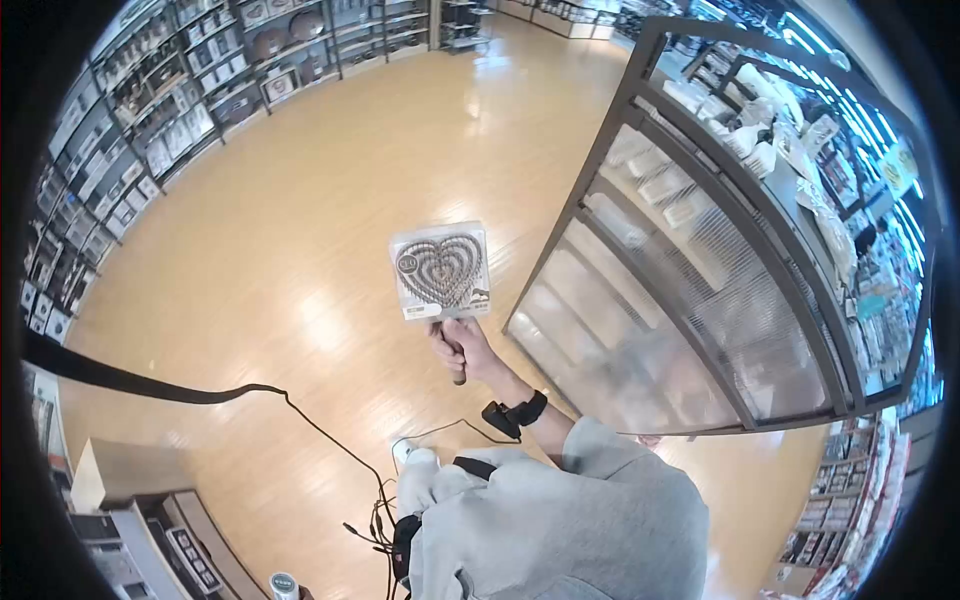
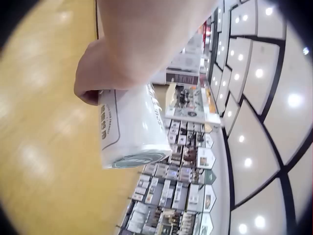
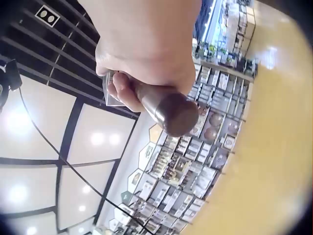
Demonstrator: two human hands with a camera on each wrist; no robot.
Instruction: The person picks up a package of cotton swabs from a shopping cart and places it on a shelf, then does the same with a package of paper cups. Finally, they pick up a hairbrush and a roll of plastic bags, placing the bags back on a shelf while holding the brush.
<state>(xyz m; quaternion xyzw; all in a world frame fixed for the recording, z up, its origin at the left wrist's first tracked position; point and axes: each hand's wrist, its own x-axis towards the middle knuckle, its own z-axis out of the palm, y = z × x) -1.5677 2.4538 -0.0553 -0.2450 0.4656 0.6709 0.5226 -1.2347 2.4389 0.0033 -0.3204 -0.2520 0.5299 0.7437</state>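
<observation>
Your right hand [image 1: 462, 350] is clamped on the brush handle [image 3: 164, 107], left hand [image 2: 105, 73] wrapped round a white box [image 2: 129, 128]; the packaged head [image 1: 440, 270] at 12 o'clock is top-heavy, so it could tip if your grip slackens.

Head looks down; wrists close, facing ceiling.

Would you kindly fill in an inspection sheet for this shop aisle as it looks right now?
Surface: glossy wooden floor.
Job's things: heart-patterned packaged item on a brown handle, held upright; white box.
Clutter: nothing seen.
Hands: right hand grips the handle; left hand holds the white box.
Cables: black cable running toward the waist.
Surroundings: metal-framed display rack, wall shelves of framed goods.
</observation>
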